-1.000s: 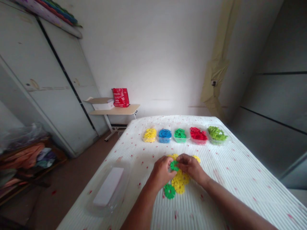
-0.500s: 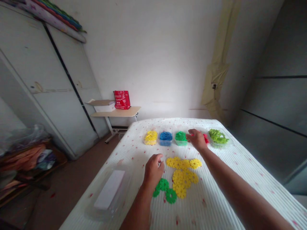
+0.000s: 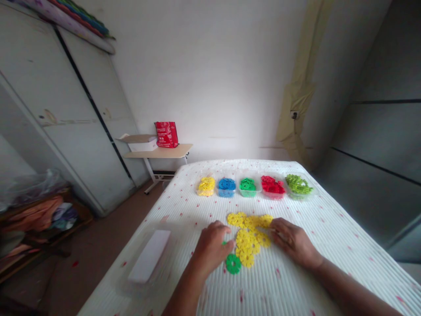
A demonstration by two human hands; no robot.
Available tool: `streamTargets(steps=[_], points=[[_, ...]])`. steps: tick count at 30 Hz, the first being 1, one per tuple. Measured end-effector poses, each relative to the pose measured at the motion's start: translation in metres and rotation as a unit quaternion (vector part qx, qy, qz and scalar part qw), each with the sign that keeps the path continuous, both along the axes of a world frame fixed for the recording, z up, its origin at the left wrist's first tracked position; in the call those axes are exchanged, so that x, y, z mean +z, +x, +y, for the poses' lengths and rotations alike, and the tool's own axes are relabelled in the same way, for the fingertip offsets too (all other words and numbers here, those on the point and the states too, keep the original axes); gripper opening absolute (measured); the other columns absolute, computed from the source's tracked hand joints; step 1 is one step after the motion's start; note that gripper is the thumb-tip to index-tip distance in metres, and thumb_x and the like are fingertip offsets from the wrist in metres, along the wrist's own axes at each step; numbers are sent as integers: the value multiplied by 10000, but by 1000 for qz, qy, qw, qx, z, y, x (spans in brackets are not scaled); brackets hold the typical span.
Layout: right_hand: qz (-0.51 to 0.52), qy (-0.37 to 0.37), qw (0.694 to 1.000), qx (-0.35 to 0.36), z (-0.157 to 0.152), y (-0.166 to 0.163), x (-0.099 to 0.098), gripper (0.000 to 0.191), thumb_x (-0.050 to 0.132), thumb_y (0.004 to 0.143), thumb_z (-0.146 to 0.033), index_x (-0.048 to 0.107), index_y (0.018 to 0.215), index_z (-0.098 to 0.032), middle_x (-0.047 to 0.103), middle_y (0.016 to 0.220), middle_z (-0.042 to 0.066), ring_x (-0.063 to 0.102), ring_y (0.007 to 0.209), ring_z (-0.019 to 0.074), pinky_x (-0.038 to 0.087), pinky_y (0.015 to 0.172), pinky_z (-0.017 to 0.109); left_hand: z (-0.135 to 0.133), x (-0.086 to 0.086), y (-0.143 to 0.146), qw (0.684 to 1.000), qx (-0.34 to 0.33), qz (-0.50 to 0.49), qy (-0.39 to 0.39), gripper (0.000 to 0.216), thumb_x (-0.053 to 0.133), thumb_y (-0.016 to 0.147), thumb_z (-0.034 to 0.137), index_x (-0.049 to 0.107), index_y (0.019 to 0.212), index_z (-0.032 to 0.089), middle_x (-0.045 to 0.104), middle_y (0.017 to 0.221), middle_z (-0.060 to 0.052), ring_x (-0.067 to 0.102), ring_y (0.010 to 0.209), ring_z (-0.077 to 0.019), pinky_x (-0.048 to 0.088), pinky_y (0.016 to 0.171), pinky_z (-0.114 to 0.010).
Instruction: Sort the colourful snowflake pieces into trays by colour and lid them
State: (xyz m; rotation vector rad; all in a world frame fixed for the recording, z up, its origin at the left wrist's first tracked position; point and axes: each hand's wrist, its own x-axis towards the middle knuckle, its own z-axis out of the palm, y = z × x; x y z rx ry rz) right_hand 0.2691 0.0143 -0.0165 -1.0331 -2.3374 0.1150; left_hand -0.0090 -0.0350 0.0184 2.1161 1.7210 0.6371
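Observation:
In the head view, several yellow snowflake discs (image 3: 247, 240) lie joined in a flat shape on the table. Just left of its lower end is a green snowflake disc (image 3: 233, 264); more green shows at the fingertips of my left hand (image 3: 214, 245). That hand hovers over the other green discs and mostly hides them, thumb and forefinger apart. On the other side, my right hand (image 3: 294, 242) rests by the right edge of the yellow shape, fingers curled together. Whatever may be between those fingers is hidden.
Along the back stand clear tubs of yellow (image 3: 206, 186), blue (image 3: 226, 188), green (image 3: 247, 187) and red discs (image 3: 272, 187), plus a tub of light green pieces (image 3: 299, 186). A clear lid with a white strip (image 3: 150, 256) lies at left on the patterned tablecloth (image 3: 184, 215).
My right hand has come back from between the green and red tubs to the yellow shape's right side. My left hand has moved slightly down and right, over the green discs.

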Motion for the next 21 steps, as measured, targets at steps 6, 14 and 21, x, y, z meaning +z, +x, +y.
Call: streamTargets(steps=[6,14,21], points=[[-78,33,994,67,-4,-29,5,439,509,829,-363,520,1232,-189,494,1308,136,435,1188,277,375,977,455,-44,-19,4,992,12,102,-69,823,665,565,561,413,1315,334,310,1458,-74,240,1318,-368,121,1037,-603],[-176,-11,981,76,19,-93,4,565,404,858,-517,379,1371,-282,365,1431,108,302,1279,360,237,981,598,-46,-46,13,986,40,155,-45,581,340,828,498,305,1384,330,178,1516,-26,150,1375,-305,32,1050,-628],[-171,8,981,93,21,-80,-9,537,418,868,-492,362,1373,-319,410,1410,66,361,1258,303,222,1008,528,-27,-56,4,983,42,178,-10,557,326,858,410,259,1403,316,180,1516,-21,151,1381,-275,89,1078,-587]])
